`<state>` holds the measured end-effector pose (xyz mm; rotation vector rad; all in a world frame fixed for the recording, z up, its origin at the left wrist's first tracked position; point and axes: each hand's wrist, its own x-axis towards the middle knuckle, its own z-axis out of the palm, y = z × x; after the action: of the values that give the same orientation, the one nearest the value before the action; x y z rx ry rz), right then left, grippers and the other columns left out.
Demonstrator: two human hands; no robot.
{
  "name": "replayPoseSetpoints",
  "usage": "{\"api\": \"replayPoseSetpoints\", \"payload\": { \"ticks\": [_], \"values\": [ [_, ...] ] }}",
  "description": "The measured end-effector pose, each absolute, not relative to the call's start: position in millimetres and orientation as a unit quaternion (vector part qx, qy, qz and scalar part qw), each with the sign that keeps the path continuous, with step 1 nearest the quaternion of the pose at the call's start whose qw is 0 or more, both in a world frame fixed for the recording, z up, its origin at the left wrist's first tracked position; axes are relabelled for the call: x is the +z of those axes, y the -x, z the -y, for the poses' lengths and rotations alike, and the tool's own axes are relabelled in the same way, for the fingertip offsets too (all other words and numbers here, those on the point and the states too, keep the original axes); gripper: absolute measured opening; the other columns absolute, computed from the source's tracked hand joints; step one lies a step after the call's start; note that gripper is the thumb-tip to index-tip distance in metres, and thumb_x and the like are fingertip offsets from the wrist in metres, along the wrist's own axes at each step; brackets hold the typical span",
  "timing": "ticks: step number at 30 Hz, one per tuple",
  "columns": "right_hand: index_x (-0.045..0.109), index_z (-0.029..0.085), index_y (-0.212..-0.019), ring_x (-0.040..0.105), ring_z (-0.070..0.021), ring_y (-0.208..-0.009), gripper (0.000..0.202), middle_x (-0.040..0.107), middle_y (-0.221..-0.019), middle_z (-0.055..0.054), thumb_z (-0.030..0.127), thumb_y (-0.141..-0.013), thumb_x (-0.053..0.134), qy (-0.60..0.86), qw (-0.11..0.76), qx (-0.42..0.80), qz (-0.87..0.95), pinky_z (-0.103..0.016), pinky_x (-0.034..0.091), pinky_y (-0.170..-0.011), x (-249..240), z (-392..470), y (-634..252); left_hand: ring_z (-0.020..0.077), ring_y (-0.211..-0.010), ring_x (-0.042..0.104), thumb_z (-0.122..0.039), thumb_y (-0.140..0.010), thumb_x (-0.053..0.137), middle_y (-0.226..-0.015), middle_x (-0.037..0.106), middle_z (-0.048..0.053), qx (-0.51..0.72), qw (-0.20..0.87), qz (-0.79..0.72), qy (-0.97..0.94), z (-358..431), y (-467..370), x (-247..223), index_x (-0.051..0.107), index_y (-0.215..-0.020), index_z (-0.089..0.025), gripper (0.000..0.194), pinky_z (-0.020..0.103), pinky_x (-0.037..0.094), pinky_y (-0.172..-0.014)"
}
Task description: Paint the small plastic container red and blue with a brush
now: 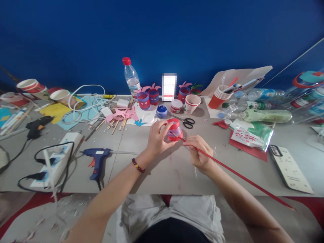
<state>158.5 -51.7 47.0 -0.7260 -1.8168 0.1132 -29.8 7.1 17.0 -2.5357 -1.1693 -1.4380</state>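
My left hand (159, 137) is wrapped round the side of a small red and purple cup (175, 130) at the middle of the table. In my right hand (199, 152) is a long red brush (235, 172), pinched near its front end; its tip meets the cup's purple band. Just behind the cup lie black-handled scissors (188, 123). An open jar of blue paint (161, 110) and a red-labelled jar (176, 106) stand farther back, beside a white paper cup (191, 103).
A blue glue gun (97, 161) and a white power strip (57, 160) lie on the left. Decorated cups (143, 100) and a red-capped bottle (131, 78) stand at the back. Plastic bottles (268, 115) and a phone (291, 168) lie on the right.
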Motion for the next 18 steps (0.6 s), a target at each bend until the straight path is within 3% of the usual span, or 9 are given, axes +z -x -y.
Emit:
{"api": "replayPoseSetpoints", "payload": {
  "ticks": [10,18],
  "values": [
    [0.064,0.023,-0.088,0.063,-0.018,-0.066,0.025,0.063,-0.069,-0.002,0.018,-0.098,0.042,0.388,0.583,0.018,0.714,-0.032,0.05,-0.061,57.2,46.6,-167.1,0.0292,-0.116,0.057,-0.035,-0.073,0.08,-0.124,0.056,0.012,-0.469,0.004,0.347,0.812,-9.7,32.5,16.8,0.042,-0.138,-0.026,0.076,0.048,0.048,-0.101],
    [0.063,0.022,-0.088,0.062,-0.0171,-0.067,0.023,0.064,-0.075,-0.003,0.019,-0.097,0.043,0.445,0.574,0.01,0.687,-0.031,0.05,-0.063,51.4,41.7,-177.7,0.0293,-0.117,0.057,-0.039,-0.072,0.081,-0.126,0.057,0.011,-0.468,-0.009,0.358,0.808,-10.7,33.1,17.0,0.041,-0.139,-0.026,0.079,0.047,0.049,-0.1]
  ]
}}
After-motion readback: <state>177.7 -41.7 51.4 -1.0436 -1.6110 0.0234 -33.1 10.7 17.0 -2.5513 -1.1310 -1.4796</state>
